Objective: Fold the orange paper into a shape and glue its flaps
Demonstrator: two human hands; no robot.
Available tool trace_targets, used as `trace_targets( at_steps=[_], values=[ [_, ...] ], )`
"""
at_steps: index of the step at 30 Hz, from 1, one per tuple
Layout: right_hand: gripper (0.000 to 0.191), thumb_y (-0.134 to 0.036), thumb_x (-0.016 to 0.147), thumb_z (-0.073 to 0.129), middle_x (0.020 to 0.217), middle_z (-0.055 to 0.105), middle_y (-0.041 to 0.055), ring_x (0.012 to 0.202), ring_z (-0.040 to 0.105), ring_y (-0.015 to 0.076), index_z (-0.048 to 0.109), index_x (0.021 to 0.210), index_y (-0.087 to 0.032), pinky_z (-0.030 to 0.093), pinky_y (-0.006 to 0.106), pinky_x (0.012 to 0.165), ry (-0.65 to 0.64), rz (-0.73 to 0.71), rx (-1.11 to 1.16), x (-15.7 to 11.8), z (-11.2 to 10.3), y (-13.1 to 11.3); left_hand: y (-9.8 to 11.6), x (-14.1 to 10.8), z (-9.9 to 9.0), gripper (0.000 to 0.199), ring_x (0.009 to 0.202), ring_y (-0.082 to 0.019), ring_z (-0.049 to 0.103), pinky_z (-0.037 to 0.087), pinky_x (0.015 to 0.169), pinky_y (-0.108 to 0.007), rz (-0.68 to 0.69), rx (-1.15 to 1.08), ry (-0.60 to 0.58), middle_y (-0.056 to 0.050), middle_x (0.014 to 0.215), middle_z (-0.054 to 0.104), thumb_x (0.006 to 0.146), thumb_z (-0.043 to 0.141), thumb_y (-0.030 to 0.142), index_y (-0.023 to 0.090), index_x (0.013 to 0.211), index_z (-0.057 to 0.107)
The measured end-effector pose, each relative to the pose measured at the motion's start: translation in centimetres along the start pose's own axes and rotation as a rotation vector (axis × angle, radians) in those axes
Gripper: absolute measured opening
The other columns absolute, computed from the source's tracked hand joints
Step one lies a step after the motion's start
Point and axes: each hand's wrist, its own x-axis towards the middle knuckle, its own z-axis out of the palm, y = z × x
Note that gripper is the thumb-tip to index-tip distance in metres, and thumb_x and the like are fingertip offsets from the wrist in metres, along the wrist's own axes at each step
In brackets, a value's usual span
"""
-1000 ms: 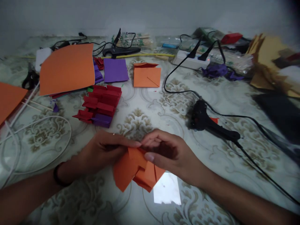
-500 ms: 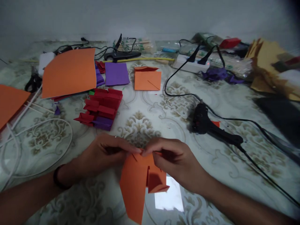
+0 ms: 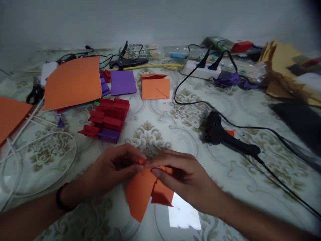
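Folded orange paper: low in the middle, hanging down from both hands.
Left hand: pinching the paper's top edge with thumb and finger.
Right hand: pinching the same edge, close beside the left.
Black glue gun: lying on the flowery table, right of the hands.
Red folded strips: beyond the left hand, with a purple strip.
Purple square: left of a small orange piece.
Power strip: far back, holding black plugs.
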Motion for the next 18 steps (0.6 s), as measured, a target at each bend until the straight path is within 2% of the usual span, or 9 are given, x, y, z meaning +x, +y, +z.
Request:
trace_targets(
  at_steps=[3, 5, 7, 11, 18],
  values=[
    [0.022, -0.014, 0.095, 0.069, 0.092, 0.080, 0.0026, 0.079, 0.073, 0.0149, 0.076, 0.113, -0.023, 0.057, 0.026, 0.071, 0.011, 0.051, 0.036, -0.2, 0.1, -0.1, 0.2, 0.1, 0.0, 0.016, 0.072, -0.014, 0.065, 0.049, 0.061, -0.021, -0.031, 0.045, -0.010, -0.003, 0.083, 0.076, 0.090, 0.078, 0.034, 0.019, 0.094, 0.077],
    [0.024, -0.015, 0.096, 0.069, 0.087, 0.079, 0.0003, 0.075, 0.072, 0.0133, 0.073, 0.118, -0.022, 0.058, 0.024, 0.069, 0.004, 0.072, 0.055, -0.3, 0.1, -0.3, 0.4, 0.2, 0.0, 0.018, 0.071, -0.014, 0.063, 0.048, 0.059, -0.021, -0.058, 0.045, -0.018, -0.002, 0.085, 0.075, 0.092, 0.075, 0.037, 0.019, 0.097, 0.077],
    [0.023, -0.016, 0.096, 0.069, 0.083, 0.077, -0.0013, 0.072, 0.071, 0.0124, 0.072, 0.118, -0.023, 0.058, 0.023, 0.067, 0.001, 0.072, 0.063, -0.3, 0.2, -0.3, 0.5, 0.2, 0.0, 0.022, 0.067, -0.012, 0.058, 0.043, 0.055, -0.020, -0.086, 0.076, -0.056, -0.001, 0.080, 0.070, 0.095, 0.070, 0.039, 0.018, 0.098, 0.076],
    [0.022, -0.015, 0.096, 0.069, 0.087, 0.079, -0.0001, 0.075, 0.073, 0.0131, 0.071, 0.118, -0.022, 0.058, 0.023, 0.069, -0.010, 0.070, 0.067, -0.3, 0.2, -0.3, 1.0, 0.2, -0.2, 0.032, 0.057, -0.010, 0.045, 0.034, 0.050, -0.020, -0.130, 0.149, -0.146, 0.003, 0.063, 0.054, 0.100, 0.060, 0.038, 0.015, 0.081, 0.071],
    [0.018, -0.022, 0.099, 0.068, 0.083, 0.078, 0.0008, 0.073, 0.072, 0.0144, 0.072, 0.116, -0.021, 0.058, 0.025, 0.068, -0.021, 0.120, 0.054, -0.4, 0.0, -0.2, 1.2, 0.1, -0.3, 0.033, 0.056, -0.010, 0.042, 0.034, 0.050, -0.019, -0.096, 0.137, -0.144, 0.004, 0.061, 0.052, 0.100, 0.059, 0.038, 0.016, 0.078, 0.069]
  ],
)
